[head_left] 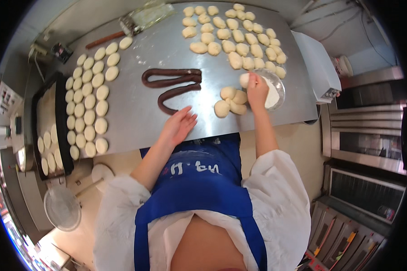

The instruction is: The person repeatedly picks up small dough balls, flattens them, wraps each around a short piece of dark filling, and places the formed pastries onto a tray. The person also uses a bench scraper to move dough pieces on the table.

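- Presently, the right hand (257,90) has its fingers closed on a dough ball (244,80) at the three o'clock side of the desk (135,113).
- A flour bowl (281,90) sits just beside that hand, toward three o'clock.
- Dough lumps (221,109) cluster at seven o'clock from the ball.
- The left hand (181,127), empty, fingers loosely spread, is at six o'clock, near a dark rope (178,92); contact I cannot tell.
- Discs (89,117) lie toward nine o'clock.
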Available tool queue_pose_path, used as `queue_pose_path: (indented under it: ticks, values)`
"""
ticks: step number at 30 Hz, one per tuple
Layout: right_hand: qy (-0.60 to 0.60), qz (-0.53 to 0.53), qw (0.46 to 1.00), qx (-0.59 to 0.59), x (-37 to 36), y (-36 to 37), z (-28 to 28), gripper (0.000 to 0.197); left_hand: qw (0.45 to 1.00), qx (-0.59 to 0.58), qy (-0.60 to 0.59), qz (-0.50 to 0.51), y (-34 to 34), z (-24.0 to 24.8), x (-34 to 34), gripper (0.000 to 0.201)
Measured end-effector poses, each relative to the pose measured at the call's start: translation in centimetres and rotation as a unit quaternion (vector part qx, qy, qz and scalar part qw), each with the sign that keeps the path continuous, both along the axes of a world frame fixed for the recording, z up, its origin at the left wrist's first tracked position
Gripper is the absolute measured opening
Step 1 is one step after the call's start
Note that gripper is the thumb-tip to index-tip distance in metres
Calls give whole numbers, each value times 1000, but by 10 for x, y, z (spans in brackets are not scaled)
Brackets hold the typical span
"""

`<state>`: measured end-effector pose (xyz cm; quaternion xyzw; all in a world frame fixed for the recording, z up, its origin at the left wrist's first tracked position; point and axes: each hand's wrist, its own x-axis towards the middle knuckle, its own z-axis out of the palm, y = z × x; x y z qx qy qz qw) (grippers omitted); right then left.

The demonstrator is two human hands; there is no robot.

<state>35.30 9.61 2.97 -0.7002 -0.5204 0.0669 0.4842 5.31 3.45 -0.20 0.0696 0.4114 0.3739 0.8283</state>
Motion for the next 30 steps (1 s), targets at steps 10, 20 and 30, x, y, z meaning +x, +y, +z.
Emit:
queue_pose_path:
  ticks: [10,20,30]
  values:
    - [16,390,921,11,-183,-33,1,32,988,39,-67,131,21,39,0,47]
    - [-69,457,885,-58,-225,-40,8,32,980,22,-94,176,-8,43,-36,57]
    - [-88,484,867,76,-236,-33,-1,35,982,51,115,144,-20,67,-52,62]
